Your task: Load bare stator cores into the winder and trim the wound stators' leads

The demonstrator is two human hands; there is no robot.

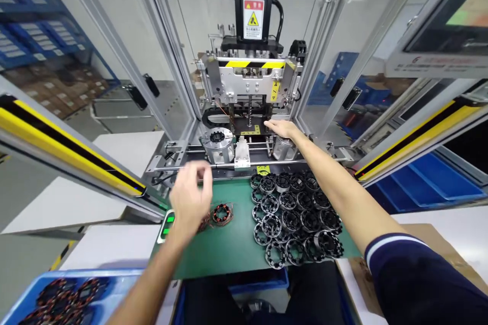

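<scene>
Blurred at 8 o'clock from mid-view, the left hand (190, 198) hangs above a green mat (236, 251), thumb and curled fingers apart, partly covering a copper-wound ring (206, 221); a second wound ring (222, 214) lies just beside it at 7 o'clock. Near 3 o'clock, the right hand (281, 128) reaches over a metal cylinder (284, 151), screening part of its top; whether the fingers grip anything cannot be told. A matching cylinder (219, 153) at 9 o'clock bears a black ring (217, 136). Digits on a green-lit display (168, 224) are illegible, and a screen (470, 15) at 2 o'clock runs out of frame, as does a blue bin (125, 272) of wound rings at 8 o'clock. The mat fronts a machine (247, 84) inside a clear-panelled frame, with blue shelving (30, 15) at 10 o'clock. Black-toothed rings (292, 221) crowd the mat at 5 o'clock, down to its front edge. Bare green shows toward 6 o'clock; yellow-and-black posts (72, 147) flank the arms at 3 and 9 o'clock.
</scene>
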